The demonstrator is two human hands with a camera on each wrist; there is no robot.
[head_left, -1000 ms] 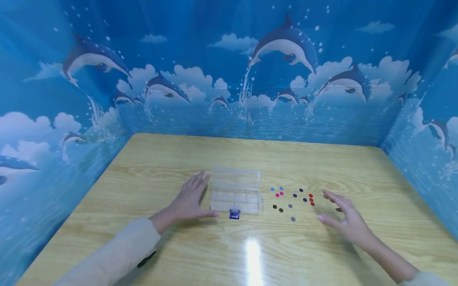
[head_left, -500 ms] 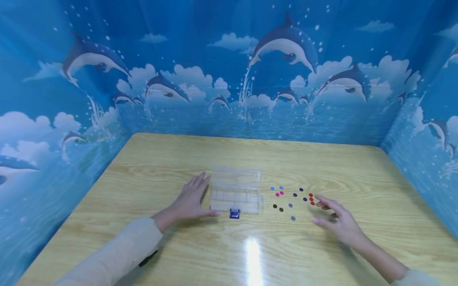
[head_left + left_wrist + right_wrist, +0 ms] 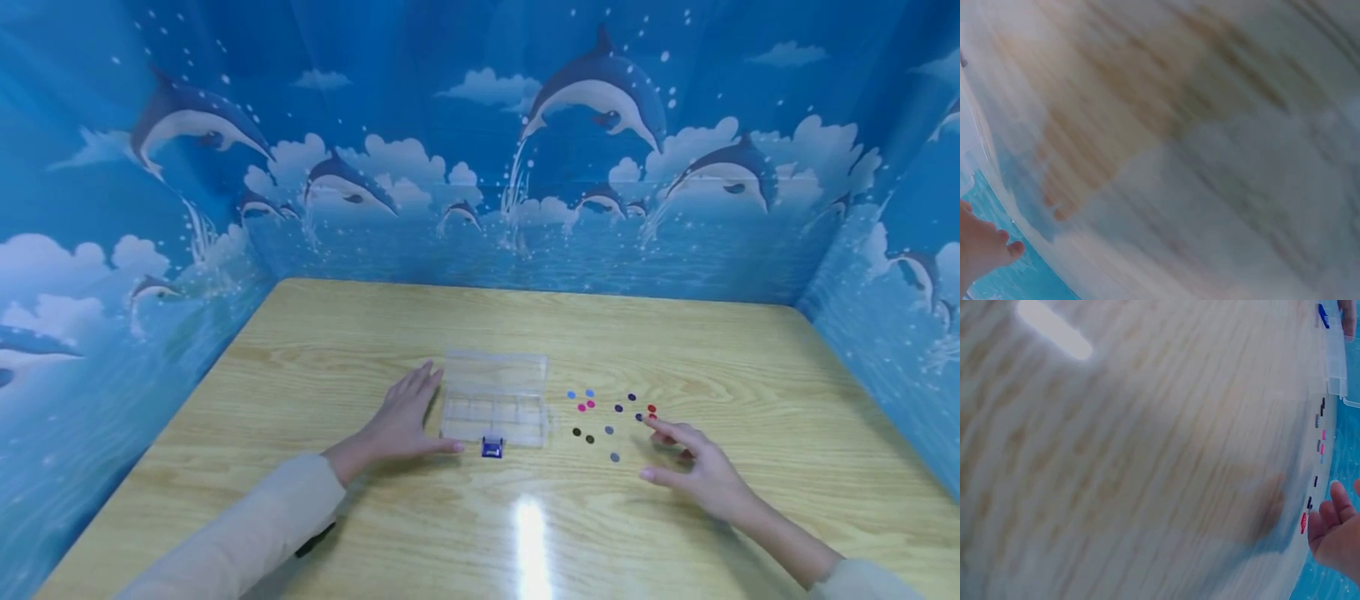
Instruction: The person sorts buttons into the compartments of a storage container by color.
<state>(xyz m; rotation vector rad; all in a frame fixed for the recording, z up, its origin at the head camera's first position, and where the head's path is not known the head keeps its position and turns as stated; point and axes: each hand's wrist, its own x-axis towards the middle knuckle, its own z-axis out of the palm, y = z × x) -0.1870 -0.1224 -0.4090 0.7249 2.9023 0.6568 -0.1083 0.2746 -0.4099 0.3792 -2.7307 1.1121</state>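
Note:
My left hand [image 3: 405, 421] rests at the left side of a clear plastic compartment box [image 3: 495, 421], fingers spread and thumb along its front left corner. The box's transparent lid [image 3: 497, 373] stands open toward the back, and a blue latch [image 3: 492, 448] sits at its front edge. My right hand [image 3: 701, 471] reaches over the small round red discs [image 3: 652, 408], index fingertip overlapping them, thumb apart and nothing gripped. In the right wrist view the fingers lie right beside the red discs [image 3: 1303, 523]. Part of the red group is hidden under the hand.
Between box and right hand lie several more small discs: dark blue discs [image 3: 632, 397], pink discs [image 3: 582, 407], light blue discs [image 3: 589, 393], black discs [image 3: 577, 432] and grey discs [image 3: 615, 457]. A dolphin-print curtain [image 3: 450, 233] borders the wooden table [image 3: 360, 325].
My right hand has moved left from beside the red discs until its fingertips overlap them. The left hand stays beside the box, almost still.

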